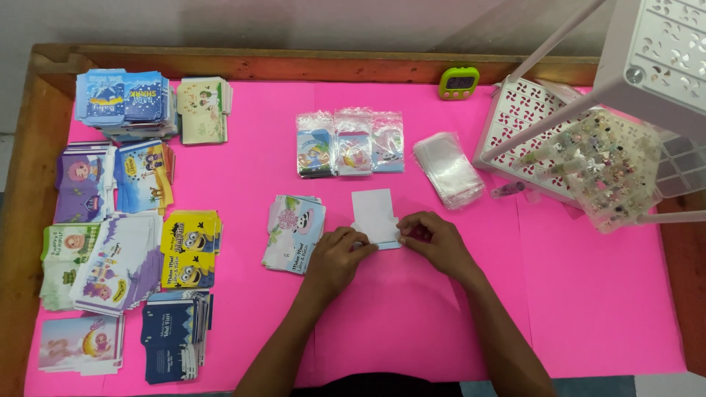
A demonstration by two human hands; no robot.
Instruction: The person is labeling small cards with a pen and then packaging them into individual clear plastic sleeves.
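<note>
Fingers of both hands curl down onto the lower edge of a white card lying face down near the middle of a pink table covering; the left hand presses its bottom left corner while the right hand pinches the bottom right. Just left of the card sits a small pile of printed cards with a cartoon figure. Beyond it, three bagged cards lie in a row, beside a stack of clear plastic sleeves. Card stacks fill the table's left side; a white perforated rack stands at right, a green timer by the far edge.
</note>
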